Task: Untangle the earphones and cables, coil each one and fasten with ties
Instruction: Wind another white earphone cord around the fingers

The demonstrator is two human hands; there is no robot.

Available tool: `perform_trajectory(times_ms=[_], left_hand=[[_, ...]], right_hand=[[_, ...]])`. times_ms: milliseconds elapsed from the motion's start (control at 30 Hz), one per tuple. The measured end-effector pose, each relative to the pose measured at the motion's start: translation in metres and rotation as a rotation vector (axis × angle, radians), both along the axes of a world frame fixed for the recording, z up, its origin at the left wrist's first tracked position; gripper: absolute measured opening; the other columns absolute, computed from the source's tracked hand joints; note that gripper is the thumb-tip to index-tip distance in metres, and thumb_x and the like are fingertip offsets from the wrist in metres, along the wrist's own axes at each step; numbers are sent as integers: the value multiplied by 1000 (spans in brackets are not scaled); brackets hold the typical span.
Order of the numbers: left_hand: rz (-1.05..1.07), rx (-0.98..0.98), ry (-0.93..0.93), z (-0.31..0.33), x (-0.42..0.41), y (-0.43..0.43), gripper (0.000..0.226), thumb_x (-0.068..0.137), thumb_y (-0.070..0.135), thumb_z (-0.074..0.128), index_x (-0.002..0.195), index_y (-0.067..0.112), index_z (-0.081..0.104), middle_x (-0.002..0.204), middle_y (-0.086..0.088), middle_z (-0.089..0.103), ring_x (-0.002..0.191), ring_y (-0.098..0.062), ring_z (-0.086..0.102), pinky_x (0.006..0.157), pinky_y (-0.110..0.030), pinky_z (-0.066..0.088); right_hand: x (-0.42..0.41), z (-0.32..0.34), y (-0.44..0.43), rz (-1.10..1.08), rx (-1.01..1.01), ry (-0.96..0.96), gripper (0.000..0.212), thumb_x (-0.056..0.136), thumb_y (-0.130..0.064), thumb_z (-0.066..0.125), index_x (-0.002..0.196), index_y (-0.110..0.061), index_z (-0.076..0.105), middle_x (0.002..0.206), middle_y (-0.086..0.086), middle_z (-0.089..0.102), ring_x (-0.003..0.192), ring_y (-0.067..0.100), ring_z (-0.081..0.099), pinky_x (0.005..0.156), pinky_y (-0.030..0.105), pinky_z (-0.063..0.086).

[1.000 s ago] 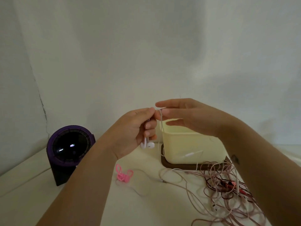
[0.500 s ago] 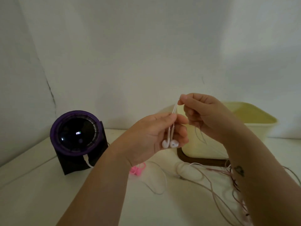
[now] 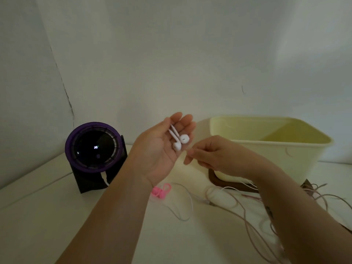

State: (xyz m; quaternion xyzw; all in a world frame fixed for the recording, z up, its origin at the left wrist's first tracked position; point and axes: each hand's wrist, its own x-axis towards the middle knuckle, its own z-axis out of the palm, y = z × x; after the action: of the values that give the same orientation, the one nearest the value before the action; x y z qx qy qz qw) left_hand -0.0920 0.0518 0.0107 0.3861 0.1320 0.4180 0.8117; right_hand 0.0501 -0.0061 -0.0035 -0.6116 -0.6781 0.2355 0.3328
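Observation:
My left hand (image 3: pixel 162 149) is raised palm up with straight fingers, and the two white earbuds (image 3: pixel 180 142) lie across its fingers. My right hand (image 3: pixel 207 157) is just right of it, fingertips pinched on the thin white earphone cable, which is barely visible there. The white cable (image 3: pixel 187 202) loops down onto the table. A tangle of pinkish cables (image 3: pixel 253 212) lies at the right, partly hidden by my right forearm. A pink tie (image 3: pixel 161 191) lies on the table below my left wrist.
A cream plastic tub (image 3: pixel 276 149) stands on a dark brown tray (image 3: pixel 215 180) at the right. A purple and black round fan (image 3: pixel 95 151) stands at the left near the wall. The white table (image 3: pixel 47 216) runs to the wall behind.
My left hand has turned palm up and straightened its fingers, so the earbuds now rest on them. My right hand dropped from above the buds to beside them. The view shifted left.

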Motion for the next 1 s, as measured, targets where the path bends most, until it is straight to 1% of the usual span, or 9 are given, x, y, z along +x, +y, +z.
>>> perform_trajectory(times_ms=[133,267,367,433,533,667,767,867,1000], left_hand=[[88,4,49,-12,-4,5,31,102,18,31,93,8,59,78,-4,74,74,-14,71,75,-25,55],[150,233,322,-24,-5,6,30,103,15,30,94,6,58,74,-2,70,55,-8,63,54,-19,41],[108,400,519,-28,-2,0,30,102,15,34,89,4,59,53,4,62,46,-4,53,55,-19,34],[53,443,525,-29,3,-7,30,101,15,37,89,3,61,62,-1,68,59,-11,59,58,-20,40],[1,471,482,-31,7,-14,32,99,15,36,88,4,64,78,-8,73,79,-25,61,78,-34,42],[-62,494,449,-32,7,-20,28,86,21,43,84,7,66,82,-11,73,80,-28,57,73,-32,40],[-93,464,409,-33,5,-21,28,81,25,50,84,6,70,84,-15,72,89,-36,53,85,-45,30],[-194,453,391,-31,2,-19,28,84,22,50,80,9,74,85,-17,71,80,-27,64,101,-50,36],[-242,447,333,-23,-3,-21,26,86,22,49,85,5,69,79,-13,70,71,-22,69,85,-41,54]], right_hand=[[-16,8,-12,25,1,-265,25,96,-31,50,90,-22,73,43,-14,47,44,1,44,49,12,34],[-25,22,-26,56,85,-344,27,95,-31,50,86,-17,71,49,-16,51,47,2,44,51,15,36],[-19,31,-34,-4,202,-303,30,94,-29,51,72,-14,65,48,-9,47,45,4,40,47,14,34],[-12,36,-38,-40,258,-265,32,95,-30,50,67,-20,62,45,-16,49,42,1,42,46,10,34],[-2,38,-37,-94,320,-221,28,95,-32,50,76,-19,67,40,-15,44,38,3,39,43,9,32],[4,32,-28,-134,397,-169,24,92,-34,55,75,-21,66,43,-19,46,42,1,43,45,8,33],[6,29,-24,-144,437,-112,24,90,-35,58,75,-17,66,45,-18,46,44,1,42,47,8,32],[9,24,-20,-130,410,55,26,89,-33,61,75,-12,66,48,-13,42,45,2,36,46,9,31],[13,11,-12,-55,295,278,27,90,-32,60,67,-18,63,52,-10,47,48,3,39,53,18,34]])
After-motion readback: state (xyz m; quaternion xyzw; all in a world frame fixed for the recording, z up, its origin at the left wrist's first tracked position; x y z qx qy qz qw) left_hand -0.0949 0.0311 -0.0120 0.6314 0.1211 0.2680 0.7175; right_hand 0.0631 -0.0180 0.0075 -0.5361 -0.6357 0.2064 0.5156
